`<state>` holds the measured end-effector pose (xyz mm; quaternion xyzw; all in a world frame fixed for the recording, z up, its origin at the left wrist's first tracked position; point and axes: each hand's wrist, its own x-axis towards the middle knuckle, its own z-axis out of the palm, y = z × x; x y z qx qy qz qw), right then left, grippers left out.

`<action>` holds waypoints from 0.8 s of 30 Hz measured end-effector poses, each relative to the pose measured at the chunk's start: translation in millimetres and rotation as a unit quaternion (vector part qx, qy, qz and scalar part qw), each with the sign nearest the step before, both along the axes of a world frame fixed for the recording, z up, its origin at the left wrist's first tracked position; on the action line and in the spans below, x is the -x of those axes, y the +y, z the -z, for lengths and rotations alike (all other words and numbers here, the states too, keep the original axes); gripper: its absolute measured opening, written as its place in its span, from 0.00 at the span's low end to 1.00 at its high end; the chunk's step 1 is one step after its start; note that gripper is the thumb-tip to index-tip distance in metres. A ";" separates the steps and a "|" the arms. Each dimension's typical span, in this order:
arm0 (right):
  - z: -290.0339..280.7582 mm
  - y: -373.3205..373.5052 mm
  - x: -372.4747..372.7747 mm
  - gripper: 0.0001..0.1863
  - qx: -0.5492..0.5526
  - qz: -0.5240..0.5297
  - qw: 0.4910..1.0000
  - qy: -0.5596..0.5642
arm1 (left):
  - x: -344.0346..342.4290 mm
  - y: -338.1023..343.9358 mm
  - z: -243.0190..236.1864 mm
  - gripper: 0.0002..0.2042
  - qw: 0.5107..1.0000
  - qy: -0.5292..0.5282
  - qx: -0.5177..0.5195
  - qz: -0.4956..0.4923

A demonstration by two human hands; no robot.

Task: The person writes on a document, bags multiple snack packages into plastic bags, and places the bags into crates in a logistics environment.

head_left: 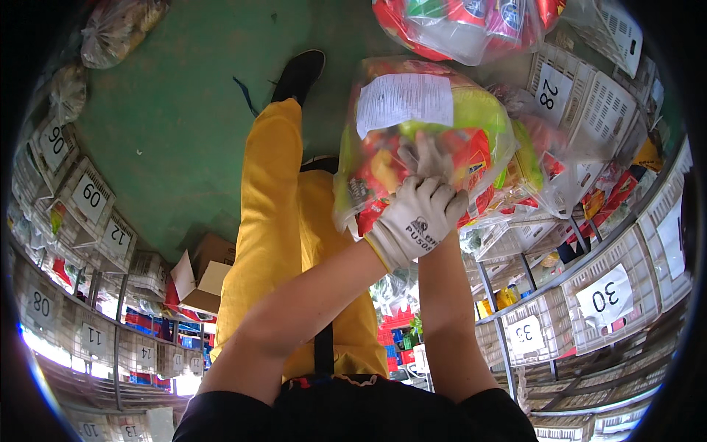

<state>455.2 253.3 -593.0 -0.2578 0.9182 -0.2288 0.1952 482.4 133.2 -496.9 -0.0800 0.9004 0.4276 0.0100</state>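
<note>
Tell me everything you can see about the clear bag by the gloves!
The bag is wrinkled, clear plastic, bulging with red and green packets. A white sheet shows on its far part. It sits right of the yellow trousers; what's under it is hidden. The blurred right hand seems to touch it; the left hand overlaps its near side.

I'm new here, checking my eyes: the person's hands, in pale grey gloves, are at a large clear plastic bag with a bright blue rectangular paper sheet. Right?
Not quite: the rectangular paper sheet is white, not blue, as the head view shows. The left hand and right hand, in pale grey gloves, are at the large clear plastic bag.
</note>
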 end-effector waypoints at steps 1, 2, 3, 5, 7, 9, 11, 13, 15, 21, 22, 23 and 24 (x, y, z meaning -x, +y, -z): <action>11.4 -2.6 11.3 0.19 -0.059 -0.077 0.993 0.066 | -0.1 -1.6 -3.7 0.12 1.000 0.000 -0.016 0.008; 14.9 -10.8 21.5 0.19 -0.084 -0.065 0.993 0.051 | 1.0 -4.4 -5.4 0.12 1.000 -0.010 -0.003 0.006; 16.5 -24.1 34.9 0.19 -0.107 -0.054 0.992 0.036 | 1.7 -6.4 -4.3 0.12 1.000 -0.019 -0.009 0.009; 6.7 -44.5 47.7 0.21 -0.040 0.288 0.935 -0.201 | 4.7 -8.6 -2.7 0.14 0.999 -0.034 -0.024 0.017; -15.9 -12.9 16.0 0.20 -0.131 -0.007 0.985 0.116 | 8.1 -16.2 -6.7 0.16 0.996 -0.063 -0.059 0.010; -70.9 13.8 -15.0 0.20 0.009 0.308 0.931 -0.197 | 12.6 -30.6 -28.5 0.20 0.977 -0.123 -0.168 -0.036; -153.5 2.6 -23.1 0.19 0.026 0.503 0.838 -0.209 | -5.7 -38.6 -63.7 0.28 0.940 -0.165 -0.291 -0.071; -212.9 13.7 -45.7 0.15 -0.032 0.513 0.849 -0.120 | -28.0 -26.4 -81.8 0.37 0.767 -0.270 -0.573 -0.104; -251.6 -6.6 -32.1 0.16 -0.145 0.028 0.985 -0.095 | -41.9 -14.3 -95.9 0.36 0.599 -0.302 -0.717 -0.188; -267.8 38.0 -106.1 0.10 0.153 0.510 0.725 -0.437 | -52.3 -13.4 -97.6 0.13 0.528 -0.388 -0.652 -0.381; -259.4 34.2 -104.1 0.12 0.253 0.577 0.660 -0.410 | -71.5 -12.8 -90.3 0.15 0.533 -0.391 -0.670 -0.338; -246.6 31.7 -97.3 0.14 0.349 0.629 0.583 -0.378 | -80.7 -6.2 -92.2 0.17 0.583 -0.417 -0.635 -0.288; -239.9 30.6 -78.8 0.17 0.367 0.670 0.535 -0.361 | -86.3 -0.1 -94.6 0.19 0.627 -0.439 -0.597 -0.240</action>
